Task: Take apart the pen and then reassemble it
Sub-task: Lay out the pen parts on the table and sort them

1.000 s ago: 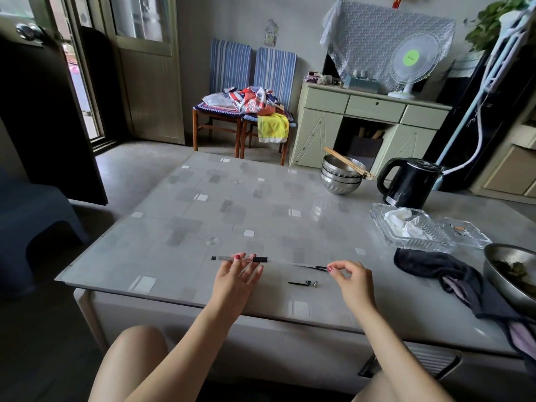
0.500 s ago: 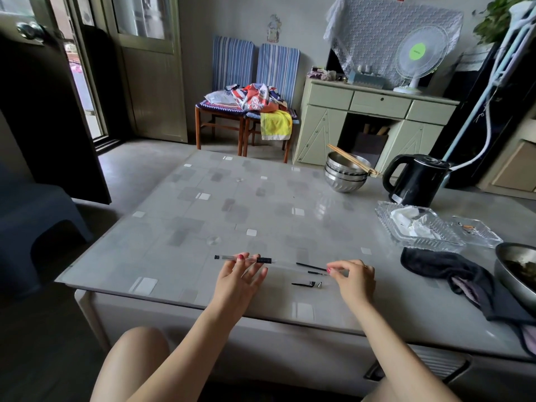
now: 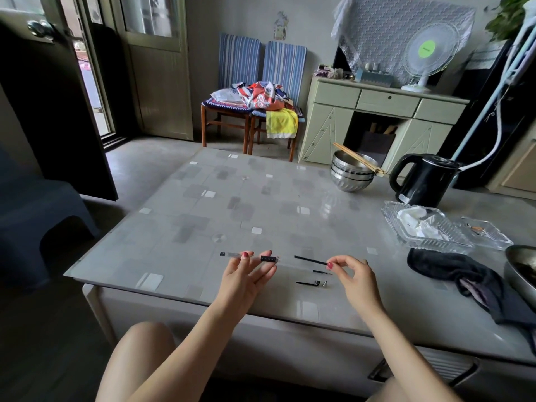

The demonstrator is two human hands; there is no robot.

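The pen lies in parts near the front edge of the table (image 3: 203, 216). My left hand (image 3: 246, 278) holds the clear pen barrel (image 3: 232, 254) with its black grip by the fingertips, just above the tabletop. My right hand (image 3: 355, 278) pinches the right end of the thin black refill (image 3: 310, 259) between thumb and forefinger. A short black piece (image 3: 321, 271) lies just below the refill. Nearer to me lie the black clip piece (image 3: 307, 283) and a small metal tip (image 3: 324, 284), both untouched.
A dark cloth (image 3: 452, 271) and a metal bowl (image 3: 522, 274) sit at the right. Behind them are glass trays (image 3: 391, 219), a black kettle (image 3: 423, 181) and stacked steel bowls (image 3: 352, 175) with chopsticks. My knees are below the table's front edge.
My right thumb and forefinger have closed on the refill's right end. My left hand stays on the barrel. The view has shifted slightly.
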